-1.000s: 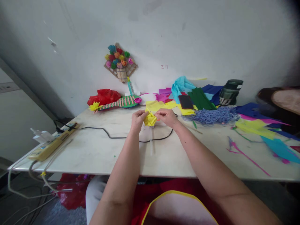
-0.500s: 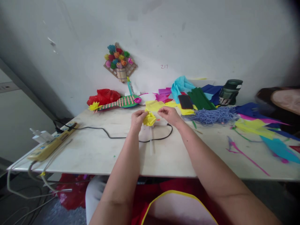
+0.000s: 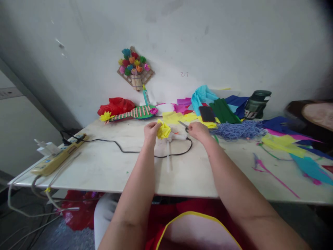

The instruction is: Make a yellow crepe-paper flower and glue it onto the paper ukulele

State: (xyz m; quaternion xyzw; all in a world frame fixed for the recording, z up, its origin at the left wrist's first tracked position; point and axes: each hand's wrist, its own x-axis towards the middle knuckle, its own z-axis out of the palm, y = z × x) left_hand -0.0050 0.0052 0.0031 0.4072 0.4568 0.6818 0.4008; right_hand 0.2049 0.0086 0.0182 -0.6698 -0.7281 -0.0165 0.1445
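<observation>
My left hand (image 3: 151, 132) pinches a yellow paper flower (image 3: 163, 130) by its left side, above the middle of the table. To its right, my right hand (image 3: 197, 131) is closed on the dark handles of a pair of scissors (image 3: 183, 124), whose blades point left toward the flower without touching it. Beneath the flower lies a white glue gun (image 3: 179, 136), partly hidden by the flower, with a clear glue stick (image 3: 168, 161) reaching toward me. Yellow paper sheets (image 3: 170, 117) lie just behind both hands.
A black cord (image 3: 122, 151) runs from the power strip (image 3: 59, 158) to the glue gun. Behind lie a green guitar-shaped craft (image 3: 140, 113), a phone (image 3: 207, 114) and coloured paper. A purple string heap (image 3: 236, 131) and a dark bottle (image 3: 257, 104) are on the right.
My right hand has moved slightly right, away from the flower, and now has the scissors in it. My left hand still holds the flower, shifted a little left.
</observation>
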